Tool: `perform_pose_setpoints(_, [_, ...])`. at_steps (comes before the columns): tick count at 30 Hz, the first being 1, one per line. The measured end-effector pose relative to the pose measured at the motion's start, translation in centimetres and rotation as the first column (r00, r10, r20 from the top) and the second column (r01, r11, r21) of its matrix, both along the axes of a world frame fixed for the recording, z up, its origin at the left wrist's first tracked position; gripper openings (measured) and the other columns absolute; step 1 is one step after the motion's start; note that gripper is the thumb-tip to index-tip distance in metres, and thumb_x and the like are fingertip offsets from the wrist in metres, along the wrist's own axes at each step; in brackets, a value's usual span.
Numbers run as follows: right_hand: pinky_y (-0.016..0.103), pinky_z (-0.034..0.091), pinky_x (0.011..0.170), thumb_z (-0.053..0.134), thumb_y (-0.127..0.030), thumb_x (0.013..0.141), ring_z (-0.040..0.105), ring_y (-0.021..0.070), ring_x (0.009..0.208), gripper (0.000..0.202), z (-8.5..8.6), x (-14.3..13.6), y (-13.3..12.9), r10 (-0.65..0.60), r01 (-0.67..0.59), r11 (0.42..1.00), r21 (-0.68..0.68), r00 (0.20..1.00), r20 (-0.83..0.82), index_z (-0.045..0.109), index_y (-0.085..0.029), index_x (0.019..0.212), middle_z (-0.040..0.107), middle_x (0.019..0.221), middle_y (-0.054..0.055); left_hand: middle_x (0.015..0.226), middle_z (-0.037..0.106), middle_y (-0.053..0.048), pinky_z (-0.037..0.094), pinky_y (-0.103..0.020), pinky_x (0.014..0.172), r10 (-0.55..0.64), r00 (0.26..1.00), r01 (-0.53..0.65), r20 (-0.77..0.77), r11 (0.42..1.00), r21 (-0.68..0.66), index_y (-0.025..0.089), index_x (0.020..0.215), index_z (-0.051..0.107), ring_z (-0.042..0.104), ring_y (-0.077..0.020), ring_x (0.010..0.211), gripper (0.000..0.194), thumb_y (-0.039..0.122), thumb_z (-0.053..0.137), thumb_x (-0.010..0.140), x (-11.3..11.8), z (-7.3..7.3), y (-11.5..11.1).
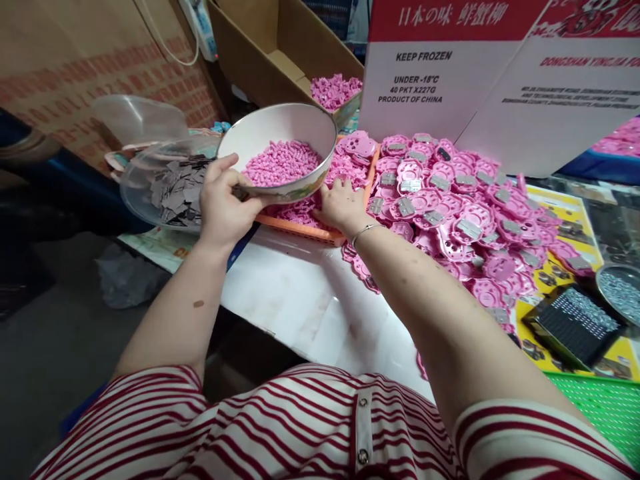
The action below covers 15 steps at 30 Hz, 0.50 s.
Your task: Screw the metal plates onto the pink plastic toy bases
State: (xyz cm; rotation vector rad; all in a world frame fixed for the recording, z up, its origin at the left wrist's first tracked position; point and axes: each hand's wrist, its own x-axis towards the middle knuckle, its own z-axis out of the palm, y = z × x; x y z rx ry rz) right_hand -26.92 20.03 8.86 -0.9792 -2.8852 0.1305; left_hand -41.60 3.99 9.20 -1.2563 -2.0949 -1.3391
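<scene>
My left hand [226, 200] is closed on the near left rim of a white enamel bowl [280, 120], which is tilted towards me. Small pink plastic pieces [283, 163] lie heaped inside it. Below and behind the bowl sits an orange basket [305, 230] with more pink plastic parts [347, 167]. My right hand [343, 203] reaches into that basket, its fingers partly spread among the parts beside the bowl. Whether its fingertips pinch a piece is hidden. To its right lies a big pile of pink plastic casings [445, 200] with grey metal plates on them.
Left of the bowl, a clear plastic tub [135, 193] holds grey flat pieces [180, 187]. Cardboard boxes [280, 47] and a white carton [415, 120] stand behind. At right are a black tray [575, 327], a dish of small metal parts [623, 290] and a green basket [595, 407].
</scene>
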Motion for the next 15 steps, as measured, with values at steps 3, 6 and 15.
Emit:
perform_pose_setpoints(3, [0.068,0.039,0.099,0.054,-0.045,0.089,0.042,0.0406,0.130,0.053,-0.2,0.0,0.4,0.023,-0.023,1.000,0.010,1.000,-0.020,0.052,-0.013,0.131,0.050,0.136,0.023,0.128,0.064,-0.007,0.046,-0.045,0.110,-0.044,0.996,0.046,-0.074,0.999,0.020,0.022,0.073,0.062,0.061,-0.0267,0.122,0.030,0.042,0.084,0.069,0.9,0.3,-4.7])
perform_pose_setpoints(6, [0.068,0.040,0.097,0.048,-0.043,0.092,0.043,0.0418,0.129,0.051,-0.2,0.0,0.7,0.022,-0.021,1.000,0.014,0.999,-0.046,0.053,-0.009,0.130,0.049,0.135,0.025,0.130,0.065,-0.001,0.048,-0.048,0.107,-0.043,0.996,0.040,-0.081,0.999,-0.029,0.025,0.070,0.062,0.063,-0.0272,0.120,0.030,0.040,0.086,0.065,1.8,-0.3,-9.9])
perform_pose_setpoints(15, [0.061,0.043,0.108,0.059,-0.043,0.088,0.048,0.0385,0.131,0.049,0.9,0.9,0.2,0.059,-0.067,0.998,-0.017,0.956,-0.286,0.058,-0.021,0.132,0.046,0.147,0.016,0.124,0.070,0.003,0.056,-0.040,0.090,-0.104,0.984,0.071,-0.145,0.973,-0.218,0.024,0.070,0.061,0.070,-0.0227,0.104,0.016,0.020,0.077,0.070,3.6,-3.8,-20.2])
